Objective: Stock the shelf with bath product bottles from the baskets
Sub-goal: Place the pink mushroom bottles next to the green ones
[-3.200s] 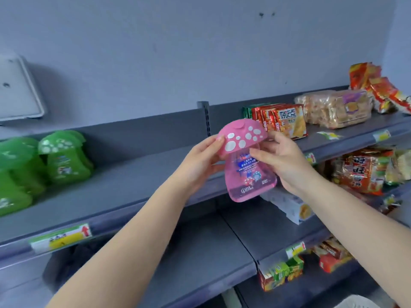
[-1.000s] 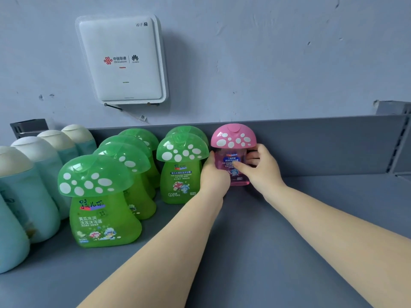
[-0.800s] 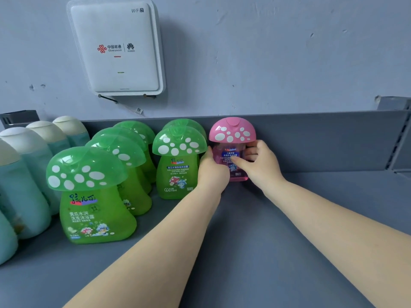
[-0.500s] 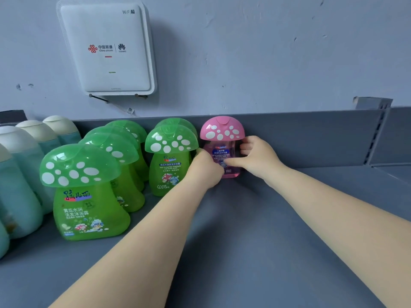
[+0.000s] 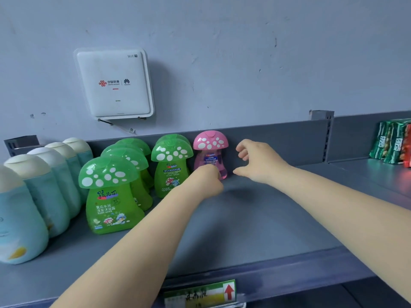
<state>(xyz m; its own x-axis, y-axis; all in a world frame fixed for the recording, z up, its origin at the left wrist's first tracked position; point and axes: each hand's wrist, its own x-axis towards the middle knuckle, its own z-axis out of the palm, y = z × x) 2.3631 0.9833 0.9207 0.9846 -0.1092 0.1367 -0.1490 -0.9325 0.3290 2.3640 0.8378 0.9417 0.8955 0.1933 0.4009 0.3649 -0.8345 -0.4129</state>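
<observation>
A pink mushroom-shaped bottle (image 5: pixel 210 150) stands upright at the back of the grey shelf (image 5: pixel 255 230), right of the green mushroom bottles (image 5: pixel 172 165). My left hand (image 5: pixel 206 180) is in front of the pink bottle's lower body. Its fingers are hidden behind the back of the hand, so any grip is unclear. My right hand (image 5: pixel 258 161) hovers just right of the bottle. It is apart from the bottle, with loosely spread, slightly curled fingers that hold nothing.
Several green mushroom bottles (image 5: pixel 109 192) and pale blue bottles (image 5: pixel 20 218) fill the shelf's left part. A white router box (image 5: pixel 114 84) hangs on the wall above. Green snack packs (image 5: pixel 391 143) sit on the neighbouring shelf to the right. A price tag (image 5: pixel 200 294) marks the front edge.
My right hand has let go of the pink bottle and moved right, away from it. The bottle now stands on its own at the shelf's back. My left hand has dropped lower.
</observation>
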